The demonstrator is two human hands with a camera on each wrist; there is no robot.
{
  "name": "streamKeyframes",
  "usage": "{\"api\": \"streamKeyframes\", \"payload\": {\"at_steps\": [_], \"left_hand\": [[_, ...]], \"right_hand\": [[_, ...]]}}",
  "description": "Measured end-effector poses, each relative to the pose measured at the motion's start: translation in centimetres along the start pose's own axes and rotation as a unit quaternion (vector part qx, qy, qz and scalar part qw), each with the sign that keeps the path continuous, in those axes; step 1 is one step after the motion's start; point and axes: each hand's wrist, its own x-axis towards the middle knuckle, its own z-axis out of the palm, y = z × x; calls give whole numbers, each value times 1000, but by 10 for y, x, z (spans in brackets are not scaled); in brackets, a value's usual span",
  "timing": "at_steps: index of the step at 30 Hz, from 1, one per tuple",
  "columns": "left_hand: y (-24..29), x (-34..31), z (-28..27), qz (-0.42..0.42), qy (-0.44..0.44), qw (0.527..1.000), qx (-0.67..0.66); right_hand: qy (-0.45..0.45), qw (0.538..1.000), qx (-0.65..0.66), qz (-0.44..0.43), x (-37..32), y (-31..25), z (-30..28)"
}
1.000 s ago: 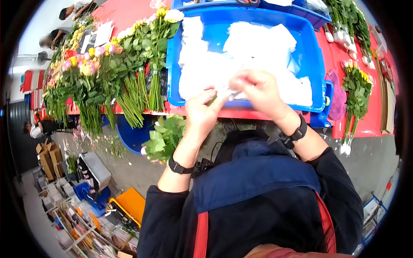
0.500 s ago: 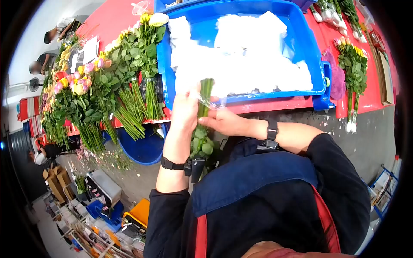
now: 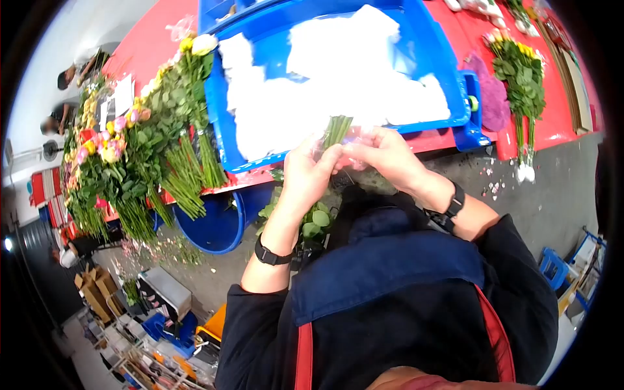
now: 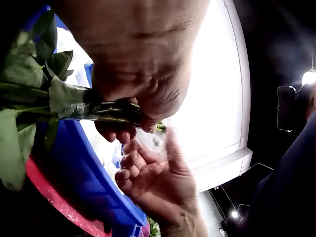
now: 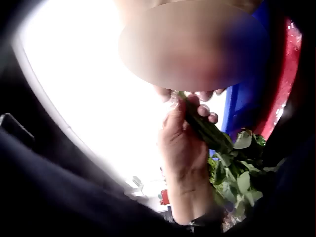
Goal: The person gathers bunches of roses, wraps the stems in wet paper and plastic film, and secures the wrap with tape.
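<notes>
My left hand (image 3: 305,175) grips a bunch of flower stems (image 3: 338,130), their cut ends pointing up and away from me at the tray's near edge. Its green leaves (image 5: 242,182) hang below that hand, and the blooms are out of sight. Up by the cut ends, my right hand (image 3: 390,159) pinches a thin see-through plastic piece (image 4: 150,140), which sits around or beside the stem ends. Beyond both hands stands a blue tray (image 3: 224,140) holding white, wet-looking padding (image 3: 338,97). In the right wrist view a blurred patch covers most of my right hand.
Rose bunches (image 3: 123,153) lie along the red table (image 3: 146,49) at left, stems over its edge. Under them stands a blue bucket (image 3: 211,224). Right of the tray are a purple cloth (image 3: 484,88) and another bunch (image 3: 520,84) with white-wrapped stem ends.
The stem ends have risen into sight between my hands. My right hand has shifted from lower on the stems to their cut ends, with the plastic. The head view has swung, moving the tray left.
</notes>
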Motion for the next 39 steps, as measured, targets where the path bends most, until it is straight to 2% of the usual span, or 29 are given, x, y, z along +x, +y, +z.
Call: {"api": "streamKeyframes", "payload": {"at_steps": [2, 3, 4, 5, 6, 7, 8, 9, 10, 11, 13, 15, 17, 19, 21, 22, 23, 25, 27, 28, 29, 30, 31, 33, 34, 36, 37, 38, 39], "left_hand": [[5, 0, 20, -3, -25, 999, 24], [10, 0, 28, -4, -36, 999, 37], [19, -3, 36, -19, -73, 996, 52], [22, -5, 50, 20, -103, 989, 105], [25, -7, 65, 60, -134, 977, 158], [28, -6, 82, 102, -165, 958, 210], [6, 0, 101, 178, -106, 953, 220], [25, -4, 123, 82, -52, 970, 225], [25, -6, 138, 69, -40, 967, 242], [24, -6, 153, 58, -28, 964, 259], [14, -4, 177, 85, -11, 941, 327], [7, -2, 198, 105, -10, 911, 399], [1, 0, 218, 114, -27, 873, 473], [-10, 1, 243, 116, -66, 849, 510], [-14, 4, 273, 88, -130, 825, 543], [-11, 7, 287, 62, -168, 810, 559], [-16, 10, 300, 51, -184, 805, 561], [-21, 20, 320, 45, -200, 807, 554], [-15, 28, 334, 37, -216, 823, 525], [-12, 35, 338, 26, -256, 858, 444], [-8, 40, 339, 17, -293, 886, 359], [19, 35, 337, -24, -334, 890, 308], [41, 29, 337, -143, -362, 886, 253], [49, 18, 338, -166, -409, 871, 217], [51, 13, 340, -128, -384, 883, 237], [55, 0, 342, -52, -332, 900, 276], [61, -10, 344, -40, -319, 910, 263], [56, -16, 347, -14, -303, 911, 280], [52, -21, 349, 11, -286, 911, 297]], "right_hand": [[39, 996, -85, 6, -7, 20, -24], [75, 970, -198, -115, -10, 28, -35], [111, 917, -307, -230, -15, 36, -47], [144, 836, -408, -337, -22, 35, -56], [112, 768, -450, -442, -29, 33, -62], [-9, 798, -540, -266, -44, 30, -68], [-8, 803, -534, -264, -49, 39, -75], [-8, 808, -528, -261, -52, 51, -81], [21, 839, -451, -303, -58, 60, -90], [0, 861, -412, -299, -62, 64, -100], [-43, 860, -412, -300, -89, 72, -133], [-25, 888, -442, -127, -111, 44, -186], [211, 872, -433, -86, -117, 36, -242], [279, 833, -476, -26, -117, 29, -283], [138, 897, -417, -48, -87, 72, -320], [116, 919, -365, -95, -86, 66, -319], [126, 946, -297, -31, -92, 48, -308], [171, 922, -326, -118, -110, 37, -295], [96, 927, -349, -97, -158, 24, -280], [92, 938, -324, -87, -185, 25, -270], [71, 931, -337, -121, -196, 46, -275], [101, 952, -272, -93, -202, 64, -282], [130, 968, -204, -62, -205, 78, -286], [145, 972, -98, -159, -200, 89, -289], [152, 965, -41, -208, -195, 90, -292], [131, 952, -119, -251, -182, 82, -305], [120, 942, -157, -271, -172, 77, -313], [224, 834, -330, -381, -153, 71, -312], [205, 803, -392, -400, -148, 51, -311]]}}
